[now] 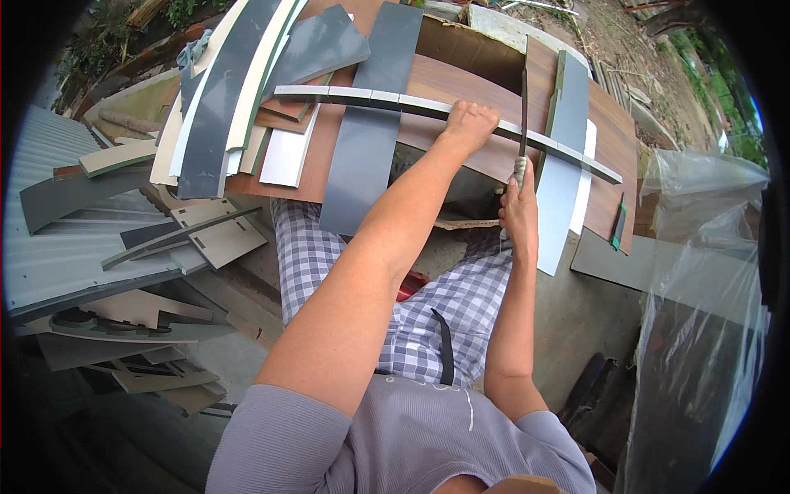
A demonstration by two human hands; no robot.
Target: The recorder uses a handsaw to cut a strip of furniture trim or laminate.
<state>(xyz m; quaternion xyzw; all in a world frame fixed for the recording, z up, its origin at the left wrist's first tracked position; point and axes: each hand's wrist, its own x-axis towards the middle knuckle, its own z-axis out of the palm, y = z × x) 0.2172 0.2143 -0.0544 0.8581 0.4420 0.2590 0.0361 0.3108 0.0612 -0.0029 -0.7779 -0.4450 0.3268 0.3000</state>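
Note:
My left hand (471,128) is closed in a fist over a long, narrow pale-grey strip (362,95), pressing on it near its middle. Dark cross lines divide the strip's left part. It lies crosswise over several panels. My right hand (518,206) is wrapped round the pale, bound handle of a long, thin-bladed tool (524,99). Its dark blade points away from me and crosses the strip just right of my left fist. Whether its edge is toothed I cannot tell. Brown wood-grain panels (605,140) and a grey board (362,165) lie under the strip.
Cut boards in grey, cream and white (218,90) are stacked at the left. Offcuts (222,230) lie lower left by corrugated metal sheeting (58,189). A green-and-black slim tool (618,226) rests on the right panel's edge. Clear plastic sheeting (699,329) hangs at the right.

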